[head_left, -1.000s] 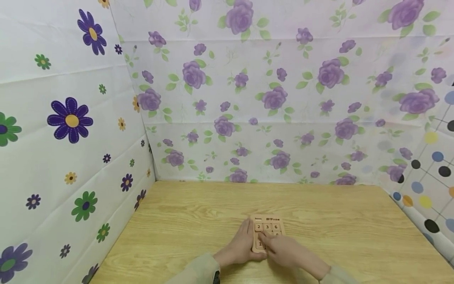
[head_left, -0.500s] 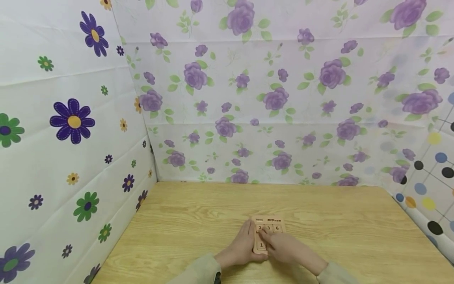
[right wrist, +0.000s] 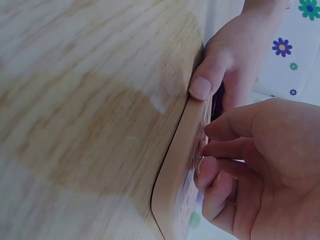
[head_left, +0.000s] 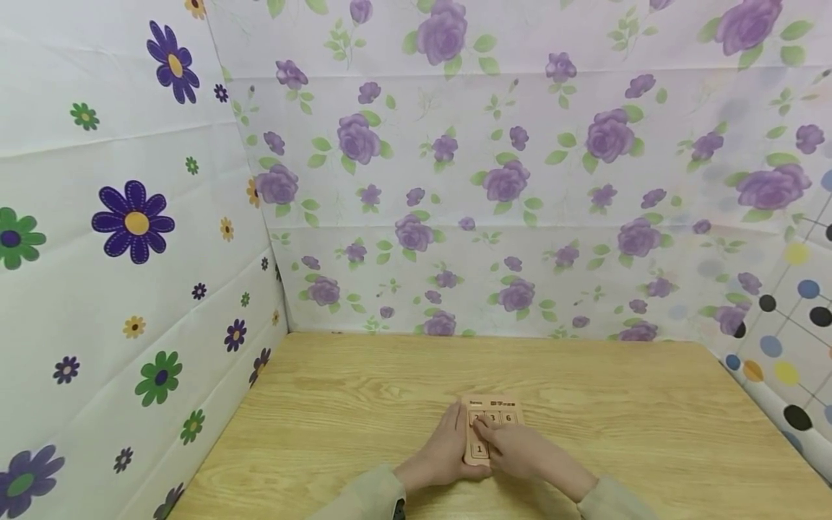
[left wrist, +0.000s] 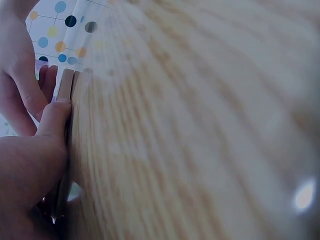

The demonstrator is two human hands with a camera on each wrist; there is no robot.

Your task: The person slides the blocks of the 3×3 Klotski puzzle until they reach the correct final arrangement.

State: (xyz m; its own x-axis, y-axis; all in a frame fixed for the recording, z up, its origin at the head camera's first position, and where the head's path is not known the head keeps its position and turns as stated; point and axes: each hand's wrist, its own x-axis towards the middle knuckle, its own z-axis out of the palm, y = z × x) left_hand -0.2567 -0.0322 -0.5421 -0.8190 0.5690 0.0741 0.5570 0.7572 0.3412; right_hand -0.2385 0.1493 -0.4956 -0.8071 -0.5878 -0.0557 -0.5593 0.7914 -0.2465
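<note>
A flat wooden number slide puzzle lies on the table in the head view. Its back row of tiles reads 2, 3 and 6, and a tile with a 1 sits nearer the front. My left hand grips the puzzle's left side, with the thumb on its front edge. My right hand bends over the right part, fingertips by the 2 tile, and covers several tiles. In the right wrist view, my right hand has loosely bent fingers close to the tile face.
The wood-grain table stretches out around the puzzle. Hanging cloths enclose it: a rose-patterned one at the back, a daisy-patterned one at left and a dotted one at right.
Over the last second my right fingertips have slid slightly away from me across the tiles, up to the 2 tile. My left hand keeps its grip on the puzzle.
</note>
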